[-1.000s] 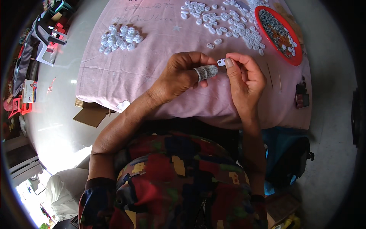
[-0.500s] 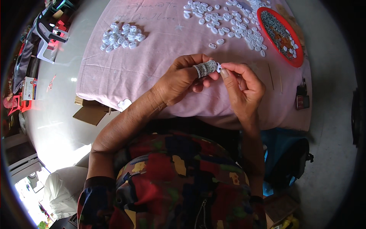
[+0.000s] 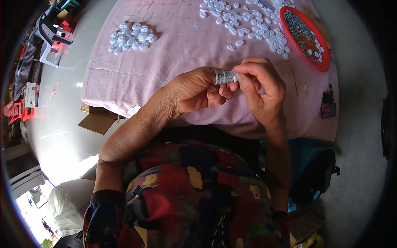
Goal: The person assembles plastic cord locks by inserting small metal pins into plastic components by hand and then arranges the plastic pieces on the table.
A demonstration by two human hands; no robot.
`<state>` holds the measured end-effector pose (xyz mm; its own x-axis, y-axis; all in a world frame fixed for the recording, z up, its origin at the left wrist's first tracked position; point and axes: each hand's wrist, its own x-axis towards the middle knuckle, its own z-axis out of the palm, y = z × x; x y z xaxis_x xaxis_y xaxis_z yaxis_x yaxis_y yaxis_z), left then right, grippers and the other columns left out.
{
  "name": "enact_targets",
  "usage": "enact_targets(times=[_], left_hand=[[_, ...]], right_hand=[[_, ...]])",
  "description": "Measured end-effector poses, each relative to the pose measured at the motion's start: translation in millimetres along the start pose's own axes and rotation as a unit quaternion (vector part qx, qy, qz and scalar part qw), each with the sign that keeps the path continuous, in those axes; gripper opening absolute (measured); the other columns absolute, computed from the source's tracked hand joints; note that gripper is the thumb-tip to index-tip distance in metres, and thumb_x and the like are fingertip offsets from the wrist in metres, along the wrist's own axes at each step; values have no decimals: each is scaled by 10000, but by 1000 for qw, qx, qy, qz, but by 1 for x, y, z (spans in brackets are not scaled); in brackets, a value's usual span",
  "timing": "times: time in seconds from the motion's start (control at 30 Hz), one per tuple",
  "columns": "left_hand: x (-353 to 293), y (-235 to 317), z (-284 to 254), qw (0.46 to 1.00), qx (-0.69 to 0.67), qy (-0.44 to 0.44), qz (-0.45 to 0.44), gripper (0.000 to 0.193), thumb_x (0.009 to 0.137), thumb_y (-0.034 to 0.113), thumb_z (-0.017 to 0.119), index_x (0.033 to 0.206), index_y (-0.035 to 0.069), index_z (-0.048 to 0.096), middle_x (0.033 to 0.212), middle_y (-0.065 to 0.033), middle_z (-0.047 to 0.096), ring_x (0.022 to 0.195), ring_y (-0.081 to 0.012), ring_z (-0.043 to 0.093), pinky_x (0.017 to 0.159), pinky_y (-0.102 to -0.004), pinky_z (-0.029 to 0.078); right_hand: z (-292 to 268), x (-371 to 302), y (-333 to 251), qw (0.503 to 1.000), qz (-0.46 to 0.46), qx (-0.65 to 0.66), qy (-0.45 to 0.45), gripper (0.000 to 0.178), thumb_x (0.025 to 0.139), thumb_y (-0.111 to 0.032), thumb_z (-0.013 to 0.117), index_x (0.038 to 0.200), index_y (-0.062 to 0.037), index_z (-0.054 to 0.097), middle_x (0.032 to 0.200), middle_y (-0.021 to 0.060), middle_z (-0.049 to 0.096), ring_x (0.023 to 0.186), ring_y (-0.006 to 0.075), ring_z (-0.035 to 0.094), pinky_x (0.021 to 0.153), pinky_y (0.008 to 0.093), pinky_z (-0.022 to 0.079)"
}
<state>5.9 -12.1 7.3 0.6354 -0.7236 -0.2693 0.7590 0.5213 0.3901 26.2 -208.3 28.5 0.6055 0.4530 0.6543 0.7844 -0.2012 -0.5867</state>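
Observation:
Over the table, my left hand (image 3: 192, 91) is closed, a grey speckled cloth sleeve (image 3: 225, 77) covering its thumb. Between its covered thumb and fingers sits a small white plastic piece (image 3: 235, 78), mostly hidden now. My right hand (image 3: 265, 93) meets it there, thumb and forefinger pinched at the piece's end. Whether the right fingertips hold something smaller cannot be made out. Beyond the hands, many loose white oval pieces with holes (image 3: 258, 31) are spread at the far right. A tighter heap of similar white pieces (image 3: 133, 38) lies at the far left.
A red oval tray (image 3: 326, 62) at the far right holds small grey metal parts and a few white pieces. Two thin sticks (image 3: 295, 81) and a small dark object (image 3: 328, 108) lie on the pink cloth (image 3: 173, 45). An opened cardboard box (image 3: 97, 122) stands beside the table's left edge.
My right hand has turned and its fingers have moved up and over the white piece, hiding more of it. My left thumb lies more level.

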Motion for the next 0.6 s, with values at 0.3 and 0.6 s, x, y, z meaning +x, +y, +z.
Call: enact_targets(times=[0.3, 0.6], left_hand=[[-5, 2, 3, 995, 64, 12, 75, 228, 959, 45, 482, 1150, -51, 562, 986, -124, 661, 781, -114, 630, 594, -187, 493], [-4, -3, 7, 954, 230, 112, 154, 269, 950, 29, 550, 1205, -52, 580, 939, -128, 696, 724, -106, 638, 585, -194, 515]], right_hand=[[6, -7, 1, 990, 137, 12, 38, 95, 884, -13, 651, 979, -8, 656, 831, 4, 634, 680, 42, 560, 559, 179, 400], [9, -12, -5, 948, 225, 206, 89, 137, 920, -5, 624, 1048, 36, 648, 941, 23, 643, 863, 58, 582, 780, 187, 459]])
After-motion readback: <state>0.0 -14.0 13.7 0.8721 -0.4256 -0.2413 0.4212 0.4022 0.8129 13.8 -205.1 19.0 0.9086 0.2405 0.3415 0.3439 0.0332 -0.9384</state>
